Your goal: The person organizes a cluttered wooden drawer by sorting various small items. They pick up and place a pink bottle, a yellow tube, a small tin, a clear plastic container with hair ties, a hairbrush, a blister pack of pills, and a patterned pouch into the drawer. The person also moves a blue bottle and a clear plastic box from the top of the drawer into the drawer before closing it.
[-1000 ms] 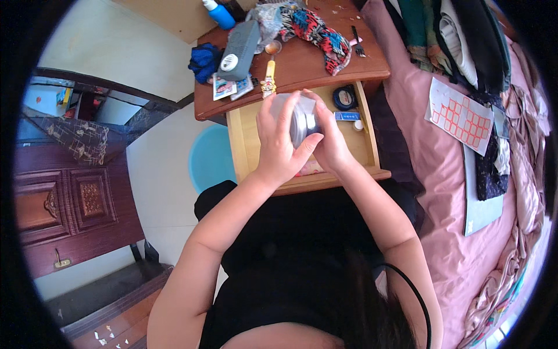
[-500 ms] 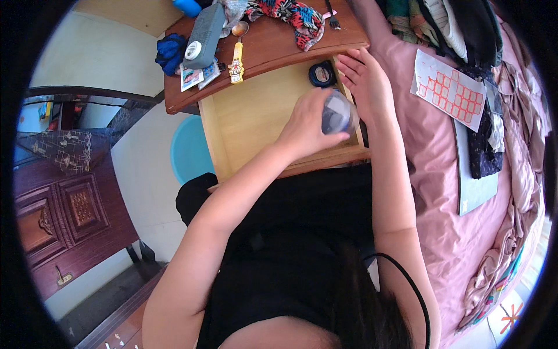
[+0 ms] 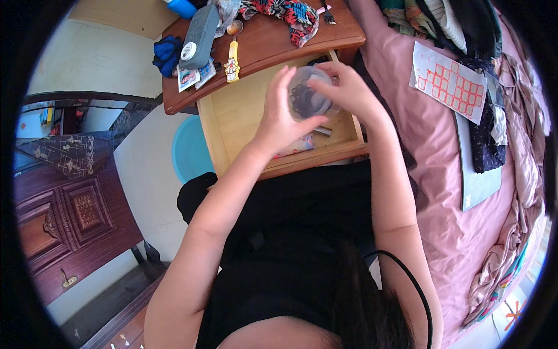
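We've got our left hand and right hand both gripping a clear tub, upper middle of frame.

No words or numbers could be read; the red-outlined boxes on the white sheet showed nothing legible.

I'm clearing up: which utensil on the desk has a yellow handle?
The spoon near the front edge of the desk, left of the left hand; the fork, farther back to the right, is dark.
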Demonstrator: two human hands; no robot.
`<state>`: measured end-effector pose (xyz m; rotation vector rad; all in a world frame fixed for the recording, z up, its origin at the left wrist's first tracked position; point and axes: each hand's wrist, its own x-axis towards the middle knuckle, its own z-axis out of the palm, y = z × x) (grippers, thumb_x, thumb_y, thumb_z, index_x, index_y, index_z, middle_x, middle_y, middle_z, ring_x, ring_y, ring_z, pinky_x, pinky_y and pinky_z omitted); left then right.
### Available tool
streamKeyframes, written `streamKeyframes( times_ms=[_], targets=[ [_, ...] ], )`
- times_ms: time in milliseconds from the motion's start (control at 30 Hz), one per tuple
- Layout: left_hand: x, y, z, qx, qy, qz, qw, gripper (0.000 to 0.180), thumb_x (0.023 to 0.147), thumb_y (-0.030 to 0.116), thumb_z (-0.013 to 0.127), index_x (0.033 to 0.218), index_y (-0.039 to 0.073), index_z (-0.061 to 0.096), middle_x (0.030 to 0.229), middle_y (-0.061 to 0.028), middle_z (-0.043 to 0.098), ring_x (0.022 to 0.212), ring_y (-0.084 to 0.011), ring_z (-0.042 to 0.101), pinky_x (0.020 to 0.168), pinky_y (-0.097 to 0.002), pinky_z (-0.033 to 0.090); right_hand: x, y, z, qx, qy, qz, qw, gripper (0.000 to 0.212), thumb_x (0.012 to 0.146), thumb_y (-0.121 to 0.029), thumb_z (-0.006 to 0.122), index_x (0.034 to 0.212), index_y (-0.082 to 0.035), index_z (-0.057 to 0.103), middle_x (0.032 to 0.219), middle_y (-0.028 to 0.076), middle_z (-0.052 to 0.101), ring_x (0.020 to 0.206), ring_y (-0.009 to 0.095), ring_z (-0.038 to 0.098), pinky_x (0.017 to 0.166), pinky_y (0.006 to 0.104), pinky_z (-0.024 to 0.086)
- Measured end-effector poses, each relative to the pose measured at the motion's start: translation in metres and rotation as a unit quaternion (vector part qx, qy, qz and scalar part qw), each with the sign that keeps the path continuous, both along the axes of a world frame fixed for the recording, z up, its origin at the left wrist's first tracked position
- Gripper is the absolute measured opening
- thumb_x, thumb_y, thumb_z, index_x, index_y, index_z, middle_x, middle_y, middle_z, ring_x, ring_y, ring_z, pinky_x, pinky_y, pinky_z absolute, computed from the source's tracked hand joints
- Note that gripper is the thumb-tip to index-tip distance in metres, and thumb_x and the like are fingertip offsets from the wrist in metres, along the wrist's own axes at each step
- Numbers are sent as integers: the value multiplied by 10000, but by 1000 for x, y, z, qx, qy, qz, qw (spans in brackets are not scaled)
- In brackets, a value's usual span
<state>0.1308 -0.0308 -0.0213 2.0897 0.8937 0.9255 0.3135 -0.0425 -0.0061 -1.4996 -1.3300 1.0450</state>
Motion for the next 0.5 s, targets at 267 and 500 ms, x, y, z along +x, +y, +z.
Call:
streamKeyframes(
  times_ms=[267,500],
  targets=[
    [-9,-9,-54,-76,234,-156,957,313,829,195,627,1084,22,571,1070,-170,598,1039,-320,552,918,-389,435,10,-3,24,-61,205,-82,973,392,812,-244,654,1082,31,581,948,94,620,866,137,572,751,261,456],
    [9,-12,-63,-69,349,-236,904,253,758,116,640,1001,51,615,1003,-159,600,1004,-334,550,877,-404,437,4,-2,19,-97,169,-15,981,444,802,-238,672,1136,34,565,997,108,618,910,149,569,781,267,455]
  ],
)
